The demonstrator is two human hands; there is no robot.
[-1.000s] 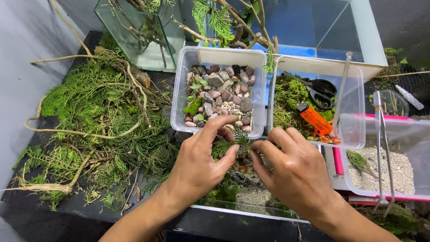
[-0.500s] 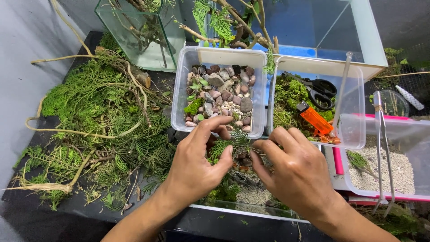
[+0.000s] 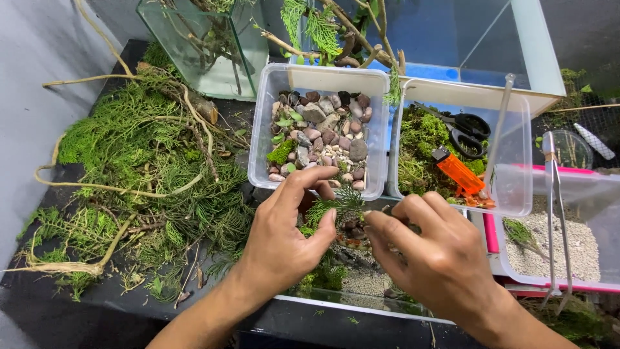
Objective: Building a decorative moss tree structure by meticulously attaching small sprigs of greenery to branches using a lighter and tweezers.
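At the frame's centre, the left hand (image 3: pixel 284 242) pinches a green sprig (image 3: pixel 336 208) between thumb and fingers, upright, while the right hand (image 3: pixel 439 265), fingers curled narrow, touches it from the right.

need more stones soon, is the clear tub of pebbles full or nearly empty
Partly filled. Mixed pebbles cover the floor of the clear tub, but its walls stand bare well above them.

Two hands (image 3: pixel 284 239), three clear plastic tubs (image 3: pixel 271 90), two glass tanks (image 3: pixel 248 52), one orange lighter (image 3: pixel 457 169), one pair of scissors (image 3: pixel 468 129).
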